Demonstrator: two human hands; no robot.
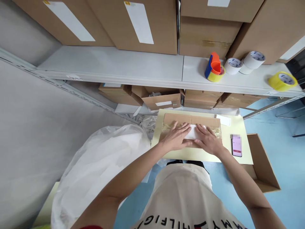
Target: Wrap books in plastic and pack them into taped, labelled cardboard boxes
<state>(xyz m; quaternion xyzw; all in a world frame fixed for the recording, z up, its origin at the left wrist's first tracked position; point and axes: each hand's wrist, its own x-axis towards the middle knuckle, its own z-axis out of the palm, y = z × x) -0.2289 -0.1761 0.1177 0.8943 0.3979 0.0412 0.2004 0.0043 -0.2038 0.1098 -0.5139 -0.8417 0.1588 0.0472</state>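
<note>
A flat brown cardboard box point(190, 120) lies on a small pale yellow table point(238, 125). A white label point(191, 133) sits on top of the box, with clear tape across the lid. My left hand point(176, 136) lies flat with fingers stretched out on the box and the left part of the label. My right hand point(208, 141) presses flat on the label's right part, fingers spread. Neither hand grips anything.
A phone point(236, 145) lies on the table to the right, a white slip point(223, 120) behind it. A shelf point(143, 66) holds a tape dispenser point(213, 67), tape rolls point(282, 80) and big cartons. A white plastic bag point(100, 165) is left, an open carton point(262, 162) right.
</note>
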